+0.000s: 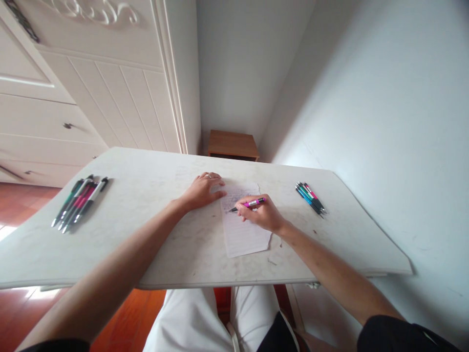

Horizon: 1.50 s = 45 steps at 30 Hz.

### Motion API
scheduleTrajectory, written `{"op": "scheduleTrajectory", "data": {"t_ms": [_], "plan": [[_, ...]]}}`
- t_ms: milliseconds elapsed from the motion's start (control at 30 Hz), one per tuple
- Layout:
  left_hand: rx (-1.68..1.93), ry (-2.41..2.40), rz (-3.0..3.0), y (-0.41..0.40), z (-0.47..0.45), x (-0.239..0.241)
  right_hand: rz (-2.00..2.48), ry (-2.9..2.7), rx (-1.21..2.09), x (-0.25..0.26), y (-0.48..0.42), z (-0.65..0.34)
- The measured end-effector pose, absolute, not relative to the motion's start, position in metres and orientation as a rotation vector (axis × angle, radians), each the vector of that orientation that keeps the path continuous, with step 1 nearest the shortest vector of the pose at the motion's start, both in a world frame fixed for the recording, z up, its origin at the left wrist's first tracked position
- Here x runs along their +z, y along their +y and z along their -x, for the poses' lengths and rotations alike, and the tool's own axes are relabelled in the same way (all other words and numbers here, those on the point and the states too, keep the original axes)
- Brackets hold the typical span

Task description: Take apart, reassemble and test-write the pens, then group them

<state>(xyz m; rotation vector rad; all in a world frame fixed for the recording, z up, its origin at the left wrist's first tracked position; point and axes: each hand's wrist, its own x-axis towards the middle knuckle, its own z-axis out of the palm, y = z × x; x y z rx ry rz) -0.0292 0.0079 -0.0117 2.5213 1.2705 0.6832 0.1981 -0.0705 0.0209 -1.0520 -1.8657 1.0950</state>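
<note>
White table [146, 244] before me: spare pens [78, 203] bunched far left, my left hand [203, 190] spread flat on the sheet [244, 237] corner to steady it, my right hand [262, 215] pinching the pink pen [249, 204], tip on the sheet, more pens [310, 198] within reach right

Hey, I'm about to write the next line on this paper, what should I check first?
1. The paper is pinned at its top left by the left hand: ok.
2. The pink pen is gripped in the right hand: ok.
3. Pen tip touching the sheet: cannot tell.
4. Blank room lower on the paper: ok.
5. Paper lies wholly on the table: ok.
6. The left pens and right pens lie clear of both hands: ok.
</note>
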Motion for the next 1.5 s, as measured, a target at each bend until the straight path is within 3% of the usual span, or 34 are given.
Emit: {"op": "scheduleTrajectory", "data": {"t_ms": [1500], "plan": [[0.683,1.255,-2.545,0.010,0.031,-0.013,1.069,-1.944,0.998,0.029,-0.074,-0.200]]}}
